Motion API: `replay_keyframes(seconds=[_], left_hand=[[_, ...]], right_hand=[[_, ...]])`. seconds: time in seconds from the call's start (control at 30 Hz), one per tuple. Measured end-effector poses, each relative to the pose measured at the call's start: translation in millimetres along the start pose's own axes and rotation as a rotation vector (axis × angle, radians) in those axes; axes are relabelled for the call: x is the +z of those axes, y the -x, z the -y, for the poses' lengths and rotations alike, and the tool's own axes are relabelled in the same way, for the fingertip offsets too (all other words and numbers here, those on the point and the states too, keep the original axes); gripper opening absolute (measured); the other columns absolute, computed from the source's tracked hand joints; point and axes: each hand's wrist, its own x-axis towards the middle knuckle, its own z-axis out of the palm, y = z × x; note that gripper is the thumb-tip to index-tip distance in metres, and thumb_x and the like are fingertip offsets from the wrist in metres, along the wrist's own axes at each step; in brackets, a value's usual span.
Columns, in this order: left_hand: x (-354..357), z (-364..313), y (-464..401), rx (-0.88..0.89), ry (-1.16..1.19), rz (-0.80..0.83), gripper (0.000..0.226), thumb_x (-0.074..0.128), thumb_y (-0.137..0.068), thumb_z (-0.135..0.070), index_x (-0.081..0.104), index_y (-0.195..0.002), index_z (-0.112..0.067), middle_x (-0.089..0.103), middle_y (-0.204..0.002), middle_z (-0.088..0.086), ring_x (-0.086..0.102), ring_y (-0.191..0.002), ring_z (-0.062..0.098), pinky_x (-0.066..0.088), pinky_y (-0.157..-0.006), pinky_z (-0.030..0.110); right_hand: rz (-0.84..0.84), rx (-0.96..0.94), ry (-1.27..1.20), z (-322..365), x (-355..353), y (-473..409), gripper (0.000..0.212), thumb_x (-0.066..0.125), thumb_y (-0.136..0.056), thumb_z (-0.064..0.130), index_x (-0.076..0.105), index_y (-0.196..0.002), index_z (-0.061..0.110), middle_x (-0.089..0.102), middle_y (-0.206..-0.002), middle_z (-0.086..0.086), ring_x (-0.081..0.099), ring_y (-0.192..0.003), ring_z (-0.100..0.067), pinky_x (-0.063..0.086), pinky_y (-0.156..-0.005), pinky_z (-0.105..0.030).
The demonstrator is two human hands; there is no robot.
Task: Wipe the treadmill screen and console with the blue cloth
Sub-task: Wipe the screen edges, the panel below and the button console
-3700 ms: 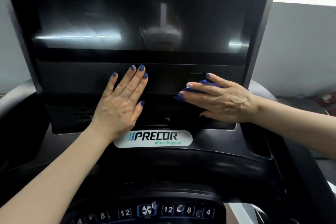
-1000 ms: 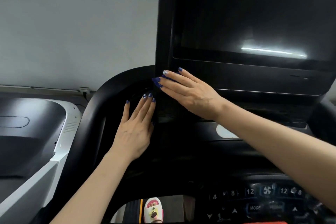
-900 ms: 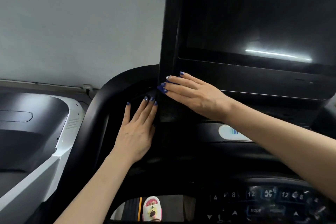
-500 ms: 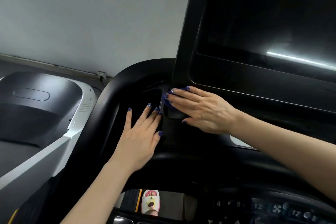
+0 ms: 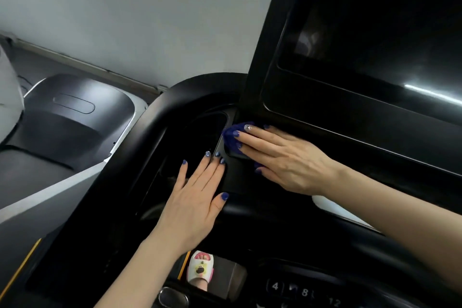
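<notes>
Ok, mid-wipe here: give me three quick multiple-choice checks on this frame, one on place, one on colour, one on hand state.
1. Where is the crumpled blue cloth?
A. at the lower left corner of the black treadmill screen frame
B. on the number keys
C. draped over the white machine

2. What colour are the nails on the left hand?
A. red
B. dark blue
C. bare

3. How does the right hand lie?
A. clenched in a fist
B. lifted off the console
C. fingers straight, pressing the cloth down

Answers: A, the cloth shows under the fingertips at that corner; B, blue polish shows on each visible nail; C, the straight fingers lie flat over the cloth.
</notes>
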Motion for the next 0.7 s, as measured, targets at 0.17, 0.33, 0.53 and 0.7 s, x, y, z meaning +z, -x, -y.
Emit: replay_keyframes(seconds=[0.17, 0.33, 0.53, 0.7], left_hand=[[7, -5, 2, -0.030, 0.022, -0.008, 0.061, 0.017, -0.107, -0.048, 0.016, -0.158, -0.015, 0.010, -0.165, -0.002, -0.004, -0.153, 0.006, -0.007, -0.123, 0.035], [9, -7, 2, -0.040, 0.003, -0.017, 0.062, 0.012, -0.107, -0.050, 0.016, -0.157, -0.015, 0.013, -0.165, 0.000, -0.001, -0.153, 0.007, -0.003, -0.124, 0.035], [11, -6, 2, -0.043, -0.014, -0.029, 0.062, 0.009, -0.106, -0.050, 0.014, -0.158, -0.016, 0.013, -0.166, 0.000, 0.001, -0.154, 0.010, 0.000, -0.124, 0.037], [12, -5, 4, -0.034, -0.010, -0.019, 0.062, 0.008, -0.106, -0.051, 0.010, -0.158, -0.017, 0.010, -0.166, 0.000, -0.001, -0.153, 0.009, -0.002, -0.124, 0.036]], right_hand=[[0.032, 0.072, -0.037, 15, 7, -14, 0.064, 0.028, -0.099, 0.046, 0.031, -0.152, 0.010, 0.016, -0.163, -0.001, 0.004, -0.151, -0.016, -0.008, -0.120, -0.029], [0.038, 0.043, -0.113, 14, 4, -18, 0.061, 0.027, -0.101, 0.043, 0.028, -0.152, 0.010, 0.014, -0.163, 0.002, 0.005, -0.151, -0.016, -0.001, -0.121, -0.030], [0.093, 0.074, -0.162, 21, -4, -19, 0.069, 0.017, -0.098, 0.055, 0.023, -0.154, 0.016, 0.014, -0.163, 0.005, 0.004, -0.151, -0.012, -0.007, -0.119, -0.026], [0.127, 0.064, -0.176, 15, -5, -6, 0.076, 0.001, -0.095, 0.064, 0.011, -0.156, 0.019, 0.000, -0.164, 0.010, -0.008, -0.150, -0.008, -0.008, -0.120, -0.029]])
